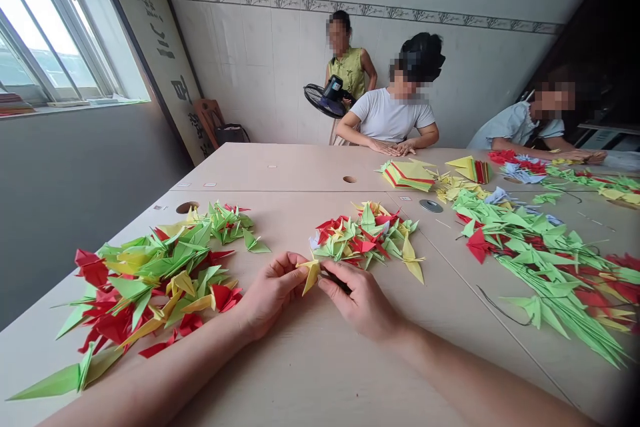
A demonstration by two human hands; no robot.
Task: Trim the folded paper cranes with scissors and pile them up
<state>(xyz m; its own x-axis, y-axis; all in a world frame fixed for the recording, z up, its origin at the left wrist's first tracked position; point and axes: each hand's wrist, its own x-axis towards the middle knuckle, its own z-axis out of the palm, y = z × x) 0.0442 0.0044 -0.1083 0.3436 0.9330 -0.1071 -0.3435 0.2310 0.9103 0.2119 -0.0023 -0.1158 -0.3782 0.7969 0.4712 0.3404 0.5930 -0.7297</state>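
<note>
A small yellow paper crane [311, 273] is held over the table between my two hands. My left hand [275, 290] pinches its left side between thumb and forefinger. On its right side, the closed fingers of my right hand [357, 293] grip it; something dark shows beneath them that I cannot make out. Just beyond my fingers lies a mixed pile of small folded cranes [367, 233], red, green, yellow and a little pale blue. A larger heap of folded cranes [160, 273] spreads to the left of my left hand.
Strung green and red cranes [545, 260] cover the right side, with a dark cord [505, 307] trailing. Folded paper stacks [410, 175] lie at the back. One person [395, 113] sits opposite, another [515, 127] leans at right, and a third stands behind with a fan [325, 100].
</note>
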